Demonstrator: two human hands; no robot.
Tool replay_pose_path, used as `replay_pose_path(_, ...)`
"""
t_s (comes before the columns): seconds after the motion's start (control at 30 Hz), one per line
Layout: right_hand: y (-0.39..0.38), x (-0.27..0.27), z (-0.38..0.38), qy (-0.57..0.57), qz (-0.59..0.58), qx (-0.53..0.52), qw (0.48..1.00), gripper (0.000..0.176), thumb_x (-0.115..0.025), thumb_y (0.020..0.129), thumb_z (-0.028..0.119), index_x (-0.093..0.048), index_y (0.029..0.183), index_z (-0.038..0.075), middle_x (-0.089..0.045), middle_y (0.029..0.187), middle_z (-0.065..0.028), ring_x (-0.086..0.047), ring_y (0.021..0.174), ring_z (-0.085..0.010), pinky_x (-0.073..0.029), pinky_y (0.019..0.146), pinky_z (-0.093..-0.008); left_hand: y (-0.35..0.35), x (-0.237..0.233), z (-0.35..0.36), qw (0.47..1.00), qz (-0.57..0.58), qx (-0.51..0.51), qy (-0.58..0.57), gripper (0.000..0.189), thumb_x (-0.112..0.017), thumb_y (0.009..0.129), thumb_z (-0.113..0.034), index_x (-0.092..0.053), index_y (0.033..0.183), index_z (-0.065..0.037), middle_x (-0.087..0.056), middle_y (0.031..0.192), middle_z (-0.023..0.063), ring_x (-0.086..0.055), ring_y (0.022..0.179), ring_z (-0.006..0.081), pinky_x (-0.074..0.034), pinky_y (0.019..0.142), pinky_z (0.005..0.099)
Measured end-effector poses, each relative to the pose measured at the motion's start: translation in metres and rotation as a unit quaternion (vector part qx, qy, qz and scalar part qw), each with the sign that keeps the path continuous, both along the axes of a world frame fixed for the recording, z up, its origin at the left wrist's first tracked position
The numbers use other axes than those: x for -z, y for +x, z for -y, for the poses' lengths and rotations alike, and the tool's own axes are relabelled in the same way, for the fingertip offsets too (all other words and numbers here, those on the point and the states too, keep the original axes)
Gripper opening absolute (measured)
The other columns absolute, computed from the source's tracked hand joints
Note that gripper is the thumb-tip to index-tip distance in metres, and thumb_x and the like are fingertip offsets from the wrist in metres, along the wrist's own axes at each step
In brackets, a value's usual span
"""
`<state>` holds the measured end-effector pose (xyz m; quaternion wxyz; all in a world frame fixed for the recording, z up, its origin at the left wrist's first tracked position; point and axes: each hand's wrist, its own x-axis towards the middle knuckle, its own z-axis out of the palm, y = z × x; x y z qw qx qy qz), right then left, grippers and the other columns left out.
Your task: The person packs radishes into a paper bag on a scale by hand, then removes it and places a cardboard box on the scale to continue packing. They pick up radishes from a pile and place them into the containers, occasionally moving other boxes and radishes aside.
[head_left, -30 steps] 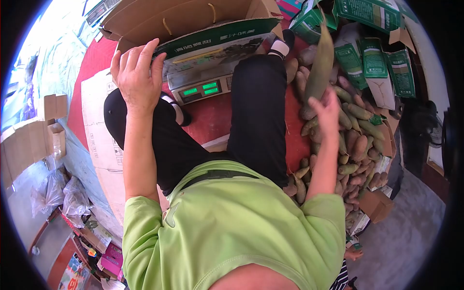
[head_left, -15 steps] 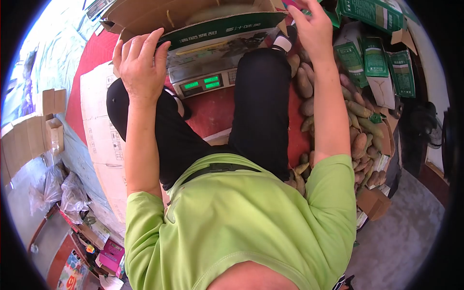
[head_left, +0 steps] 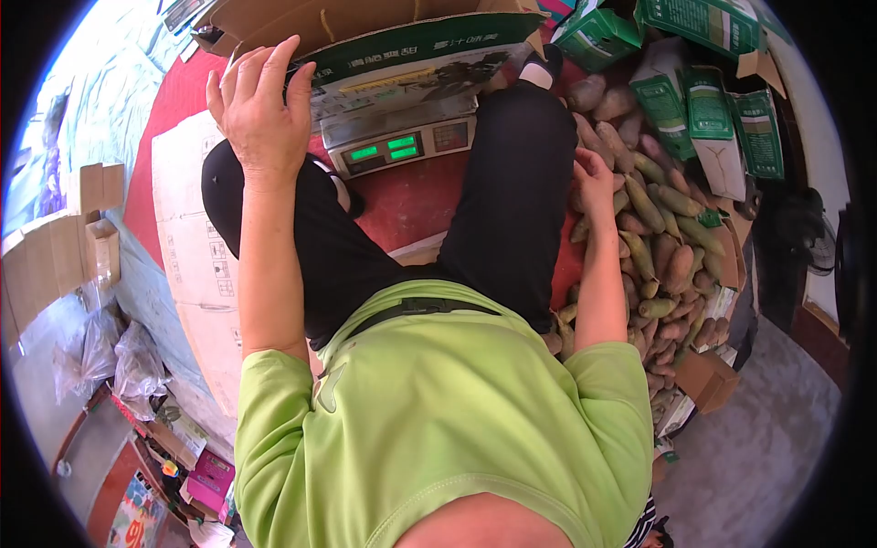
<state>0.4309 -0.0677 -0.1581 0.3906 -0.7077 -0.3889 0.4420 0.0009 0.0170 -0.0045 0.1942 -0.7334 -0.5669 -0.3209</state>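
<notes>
My left hand (head_left: pixel 263 114) rests at the near left edge of an upright cardboard carton (head_left: pixel 402 78), its fingers stretched out and the thumb spread. The carton is open at the top, brown inside, with a green printed band and a picture. It stands on a digital scale (head_left: pixel 397 137) with lit green numbers. Beside my right knee, my right hand (head_left: pixel 596 185) reaches down to the edge of a pile of long reddish and green root vegetables (head_left: pixel 647 208). Its fingers are curled in; what they hold, if anything, is hidden.
Green cartons (head_left: pixel 708 114) lie beyond the pile at the far right. A flattened cardboard sheet (head_left: pixel 187 228) is by my left leg. Plastic bags (head_left: pixel 137 361) and small boxes lie at the left. A black fan (head_left: pixel 813 233) stands at the right edge.
My right hand has left the carton's right side and come down and nearer to the root pile. The carton has shifted a little, uncovering more of the scale. My left hand stays at the carton.
</notes>
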Motion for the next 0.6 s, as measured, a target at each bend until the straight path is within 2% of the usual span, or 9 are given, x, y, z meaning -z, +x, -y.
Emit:
replay_pose_path(0.27, -0.009, -0.035, -0.025, 0.015, -0.093, 0.042, 0.995, 0.026, -0.061, 0.090, 0.005, -0.060, 0.116, 0.001, -0.066, 0.102, -0.0045, -0.060, 0.090, -0.0099, -0.048, 0.074, -0.0232, -0.005, 0.004, -0.002, 1.000, 0.013, 0.001, 0.008, 0.028, -0.069, 0.084, -0.029, -0.067, 0.110, -0.019, -0.064, 0.104, 0.0000, -0.057, 0.108, 0.0205, -0.029, 0.105, 0.0472)
replay_pose_path(0.33, -0.006, -0.041, -0.037, 0.075, -0.067, -0.002, 0.995, 0.026, -0.061, 0.090, 0.007, -0.061, 0.115, 0.003, -0.066, 0.103, -0.0037, -0.060, 0.090, -0.0081, -0.046, 0.072, -0.0205, -0.005, 0.003, -0.001, 1.000, 0.021, 0.003, 0.000, 0.028, -0.069, 0.084, -0.029, -0.067, 0.110, -0.019, -0.064, 0.104, 0.0005, -0.056, 0.108, 0.0207, -0.029, 0.105, 0.0472)
replay_pose_path(0.47, -0.005, -0.065, -0.059, 0.072, -0.017, -0.004, 0.997, 0.028, -0.062, 0.089, 0.009, -0.061, 0.117, 0.005, -0.067, 0.104, -0.0041, -0.062, 0.090, -0.0093, -0.046, 0.072, -0.0214, -0.003, -0.003, 0.001, 1.000, 0.017, -0.005, 0.002, 0.025, -0.066, 0.087, -0.023, -0.067, 0.111, -0.018, -0.065, 0.104, 0.0021, -0.057, 0.107, 0.0220, -0.031, 0.105, 0.0451)
replay_pose_path(0.6, -0.020, -0.113, -0.090, 0.095, 0.012, -0.035, 0.995, 0.027, -0.063, 0.088, 0.009, -0.062, 0.115, 0.002, -0.067, 0.104, -0.0053, -0.062, 0.090, -0.0102, -0.047, 0.073, -0.0225, 0.000, -0.005, 0.003, 1.000, 0.024, -0.004, -0.015, 0.029, -0.069, 0.084, -0.022, -0.066, 0.112, -0.018, -0.063, 0.105, 0.0016, -0.056, 0.109, 0.0216, -0.029, 0.106, 0.0465)
